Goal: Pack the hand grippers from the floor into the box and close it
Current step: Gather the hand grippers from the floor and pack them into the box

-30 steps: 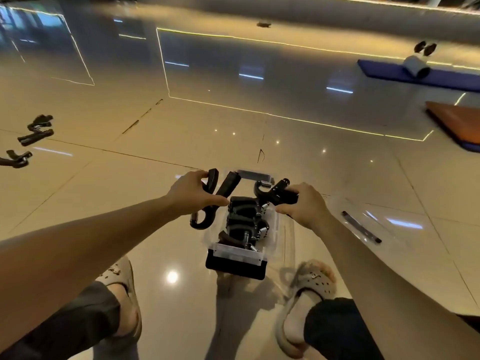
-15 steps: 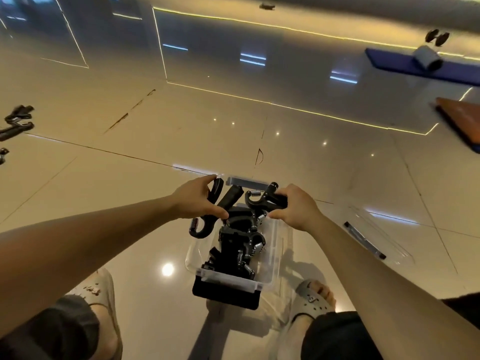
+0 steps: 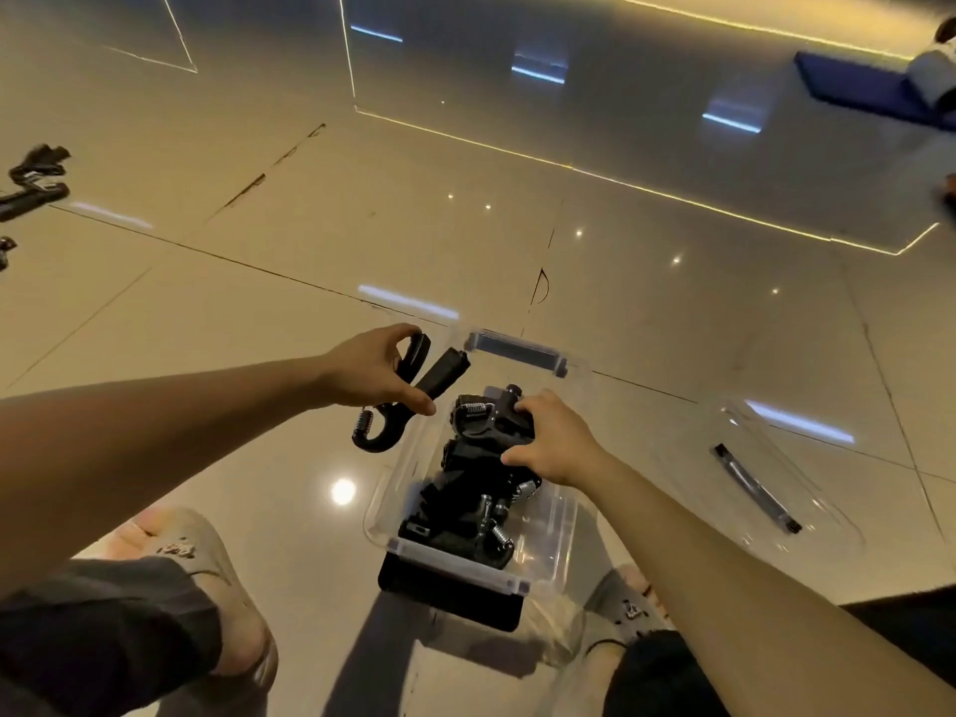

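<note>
A clear plastic box (image 3: 561, 514) with dark latches stands on the floor between my feet, and several black hand grippers (image 3: 468, 504) lie piled inside it. My left hand (image 3: 370, 372) holds one black hand gripper (image 3: 414, 393) just over the box's left rim. My right hand (image 3: 551, 442) grips another hand gripper (image 3: 491, 419) on top of the pile inside the box. The clear lid (image 3: 760, 483) lies flat on the floor to the right of the box.
More black hand grippers (image 3: 33, 181) lie on the glossy tiled floor at the far left. A blue mat (image 3: 869, 90) with a rolled white thing on it is at the far right. My sandalled feet (image 3: 207, 561) flank the box.
My right hand has moved down with its hand gripper from above the box onto the pile inside. My left hand stays at the left rim with its gripper. The camera has tilted down.
</note>
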The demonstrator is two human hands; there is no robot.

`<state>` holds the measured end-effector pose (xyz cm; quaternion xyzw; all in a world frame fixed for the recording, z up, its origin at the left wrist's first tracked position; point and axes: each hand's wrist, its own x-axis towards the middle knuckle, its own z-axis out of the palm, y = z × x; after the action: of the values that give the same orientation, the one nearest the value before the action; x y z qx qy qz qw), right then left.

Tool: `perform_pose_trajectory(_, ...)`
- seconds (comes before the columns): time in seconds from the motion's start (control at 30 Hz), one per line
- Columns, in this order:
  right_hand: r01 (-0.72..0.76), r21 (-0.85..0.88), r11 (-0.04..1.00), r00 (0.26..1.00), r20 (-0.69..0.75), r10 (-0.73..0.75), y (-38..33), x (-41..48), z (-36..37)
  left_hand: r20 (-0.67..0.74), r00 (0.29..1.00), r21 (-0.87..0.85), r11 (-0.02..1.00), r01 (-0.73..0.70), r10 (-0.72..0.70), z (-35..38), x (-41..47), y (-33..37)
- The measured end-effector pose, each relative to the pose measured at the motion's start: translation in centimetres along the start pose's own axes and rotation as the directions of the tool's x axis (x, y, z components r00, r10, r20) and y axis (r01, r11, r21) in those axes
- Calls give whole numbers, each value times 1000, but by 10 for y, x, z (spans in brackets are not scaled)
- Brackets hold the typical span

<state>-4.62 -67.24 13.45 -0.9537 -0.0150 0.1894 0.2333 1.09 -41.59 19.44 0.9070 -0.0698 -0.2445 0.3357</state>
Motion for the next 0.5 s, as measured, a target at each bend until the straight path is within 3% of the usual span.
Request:
perform_pose_trajectory(0.13, -28, -39, 999, 998, 50, 30, -8, 12, 31, -1, 1000, -6, 1000, 16, -16, -2, 9, -12)
perform_pose_trajectory(0.3, -118, 2, 993, 993, 0, 118, -6, 16, 67, 24, 1000, -22, 1000, -6, 7, 4, 20, -18)
perform_pose_trajectory(0.5, -86, -170, 982, 995, 32, 93, 3, 19, 76, 51, 998, -43, 998, -44, 46, 11, 36, -17)
